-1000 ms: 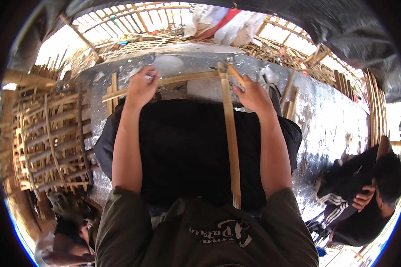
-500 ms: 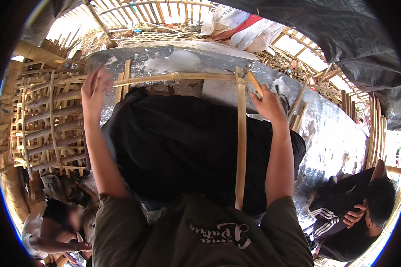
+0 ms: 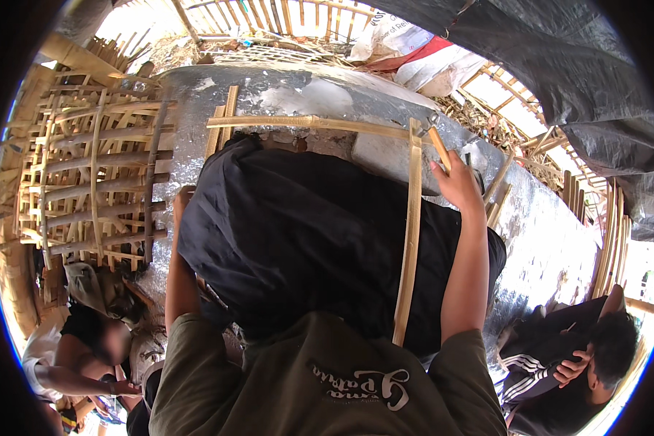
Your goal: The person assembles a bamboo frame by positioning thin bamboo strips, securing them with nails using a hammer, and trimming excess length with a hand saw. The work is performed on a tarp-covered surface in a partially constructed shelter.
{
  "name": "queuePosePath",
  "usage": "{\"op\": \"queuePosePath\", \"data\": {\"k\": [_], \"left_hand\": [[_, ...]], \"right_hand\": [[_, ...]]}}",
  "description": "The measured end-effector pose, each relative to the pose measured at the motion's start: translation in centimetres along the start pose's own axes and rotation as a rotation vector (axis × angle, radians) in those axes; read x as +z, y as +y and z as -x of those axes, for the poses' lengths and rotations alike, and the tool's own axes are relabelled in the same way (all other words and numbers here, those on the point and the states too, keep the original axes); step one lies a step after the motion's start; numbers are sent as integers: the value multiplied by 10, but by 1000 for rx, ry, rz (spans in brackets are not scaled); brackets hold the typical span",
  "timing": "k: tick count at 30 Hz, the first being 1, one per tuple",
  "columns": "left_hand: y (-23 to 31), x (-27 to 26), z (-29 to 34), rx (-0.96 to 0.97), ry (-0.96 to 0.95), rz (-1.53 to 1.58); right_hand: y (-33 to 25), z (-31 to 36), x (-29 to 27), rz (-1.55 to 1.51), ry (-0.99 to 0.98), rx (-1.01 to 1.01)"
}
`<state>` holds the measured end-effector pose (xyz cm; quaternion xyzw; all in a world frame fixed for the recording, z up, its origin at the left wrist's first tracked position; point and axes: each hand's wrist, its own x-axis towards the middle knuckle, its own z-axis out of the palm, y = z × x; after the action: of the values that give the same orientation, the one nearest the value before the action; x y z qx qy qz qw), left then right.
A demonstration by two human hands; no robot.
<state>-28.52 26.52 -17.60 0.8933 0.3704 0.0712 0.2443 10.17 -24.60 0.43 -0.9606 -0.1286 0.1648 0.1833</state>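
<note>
My right hand [image 3: 459, 180] is closed around the wooden handle of a hammer [image 3: 439, 147]. The hammer's small metal head rests beside the corner where two split bamboo strips meet. One bamboo strip [image 3: 312, 123] runs crosswise in front of me. The other bamboo strip [image 3: 411, 232] comes back toward my body, over the black cloth [image 3: 305, 225] across my lap. At the left edge of that cloth is my left hand [image 3: 184, 196], low down, with its fingers hidden behind the folds. Short bamboo pieces [image 3: 229, 109] lie under the crosswise strip's left end.
A woven bamboo lattice [image 3: 98, 185] stands at the left. Under the strips is a grey, worn surface [image 3: 552, 225] with a flat block [image 3: 385, 156] on it. People sit low at the left [image 3: 87, 356] and right [image 3: 581, 363]. Dark plastic sheeting [image 3: 559, 65] hangs at upper right.
My left hand has dropped from above the crosswise strip's left end to beside the black cloth. My right hand still holds the hammer near the corner. The view has shifted slightly.
</note>
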Motion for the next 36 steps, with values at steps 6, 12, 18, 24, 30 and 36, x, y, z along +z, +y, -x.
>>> {"op": "queuePosePath", "data": {"k": [6, 12, 18, 24, 30, 36], "left_hand": [[2, -1, 8, -14, -3, 5], [4, -1, 9, -23, 0, 15], [2, -4, 13, -16, 6, 41], [11, -28, -4, -39, 111, 217], [18, -60, -6, -334, 106, 611], [-1, -54, 4, -164, 118, 568]], "right_hand": [[2, 0, 3, -1, 29, -30], [0, -1, 2, -4, -2, -20], [5, -3, 4, 3, 14, -38], [3, -4, 5, 21, -8, -10], [7, -4, 4, 2, 11, -54], [9, -6, 8, 19, 23, -72]]}}
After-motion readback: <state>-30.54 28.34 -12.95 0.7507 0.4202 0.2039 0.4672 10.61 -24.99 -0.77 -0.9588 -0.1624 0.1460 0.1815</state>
